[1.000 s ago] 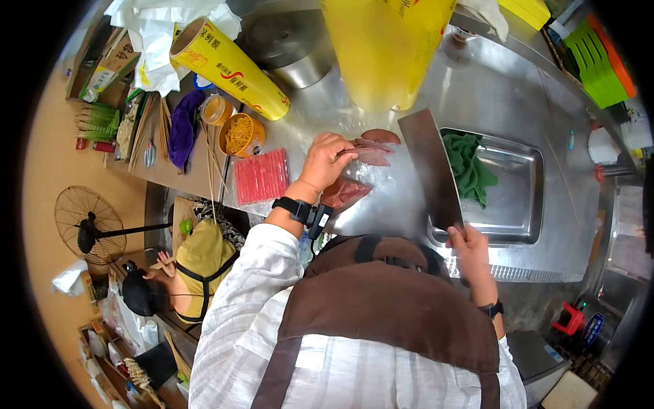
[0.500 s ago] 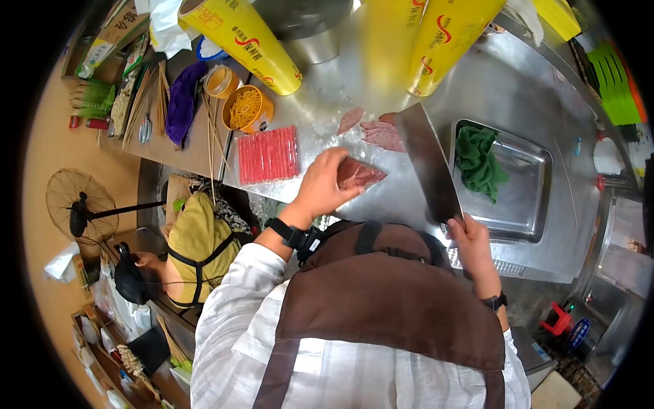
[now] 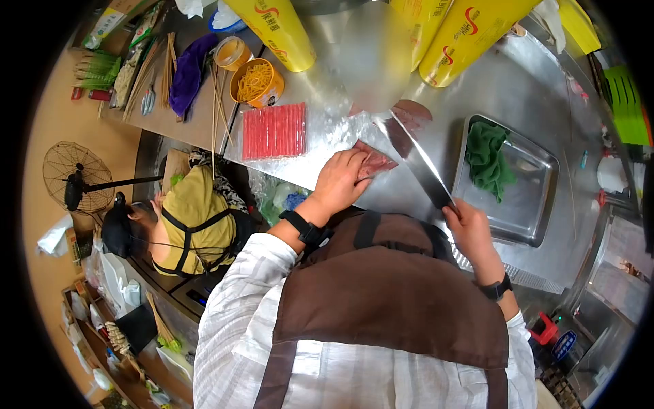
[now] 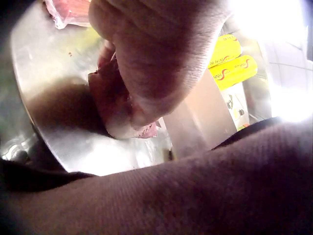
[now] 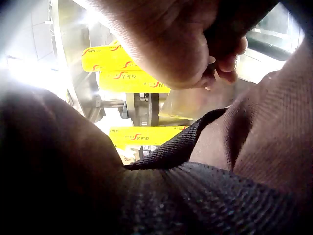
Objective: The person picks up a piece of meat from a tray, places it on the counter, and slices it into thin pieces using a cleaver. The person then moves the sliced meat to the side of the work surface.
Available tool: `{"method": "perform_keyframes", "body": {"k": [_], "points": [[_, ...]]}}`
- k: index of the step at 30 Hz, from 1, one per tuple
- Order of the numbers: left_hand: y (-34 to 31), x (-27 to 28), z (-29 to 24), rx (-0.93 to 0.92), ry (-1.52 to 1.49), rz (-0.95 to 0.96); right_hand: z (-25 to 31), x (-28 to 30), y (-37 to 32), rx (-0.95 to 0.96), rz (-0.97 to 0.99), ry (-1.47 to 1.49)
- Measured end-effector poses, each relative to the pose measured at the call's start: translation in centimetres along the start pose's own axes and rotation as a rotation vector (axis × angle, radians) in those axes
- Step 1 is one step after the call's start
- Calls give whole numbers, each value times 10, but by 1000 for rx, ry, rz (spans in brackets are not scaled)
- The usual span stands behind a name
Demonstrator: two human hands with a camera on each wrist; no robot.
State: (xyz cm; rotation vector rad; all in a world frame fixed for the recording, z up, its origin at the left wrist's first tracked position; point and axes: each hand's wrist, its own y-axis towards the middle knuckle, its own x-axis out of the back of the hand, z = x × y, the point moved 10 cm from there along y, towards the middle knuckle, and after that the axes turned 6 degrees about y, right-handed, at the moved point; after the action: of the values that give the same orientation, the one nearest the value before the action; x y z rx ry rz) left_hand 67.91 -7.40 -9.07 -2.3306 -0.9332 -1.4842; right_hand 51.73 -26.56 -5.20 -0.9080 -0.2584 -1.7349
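In the head view my left hand grips a dark red piece of meat on the steel counter, fingers bent over it. The left wrist view shows the same meat under the thumb and palm of my left hand. My right hand holds a wide cleaver by its handle end, fingers curled; the blade slants up and left, right of the meat. Cut slices lie beyond the blade, partly behind it. My right hand also shows in the right wrist view.
A wrapped pack of red sticks and an orange tub stand to the left. A steel tray with a green cloth is on the right. Yellow film rolls stand at the back. Another person is at far left.
My left hand has left the cut slices and moved nearer me onto the meat piece, which it now grips. The cleaver blade has turned, showing more of its edge. The head view has shifted.
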Motion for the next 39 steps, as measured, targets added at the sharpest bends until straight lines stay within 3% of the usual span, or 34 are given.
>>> {"method": "perform_keyframes", "body": {"k": [4, 8, 10, 19, 39], "points": [[3, 9, -8, -39, -39, -71, 24, -3, 5, 147, -6, -55], [10, 16, -22, -221, -52, -165, 50, -7, 11, 291, -5, -183], [10, 6, -14, -178, -68, -78, 62, -10, 12, 375, 2, -239], [11, 1, -9, -127, -87, -102, 58, -20, 26, 262, 186, -373], [16, -7, -2, -25, -68, -106, 73, -14, 47, 379, 232, -365]]}}
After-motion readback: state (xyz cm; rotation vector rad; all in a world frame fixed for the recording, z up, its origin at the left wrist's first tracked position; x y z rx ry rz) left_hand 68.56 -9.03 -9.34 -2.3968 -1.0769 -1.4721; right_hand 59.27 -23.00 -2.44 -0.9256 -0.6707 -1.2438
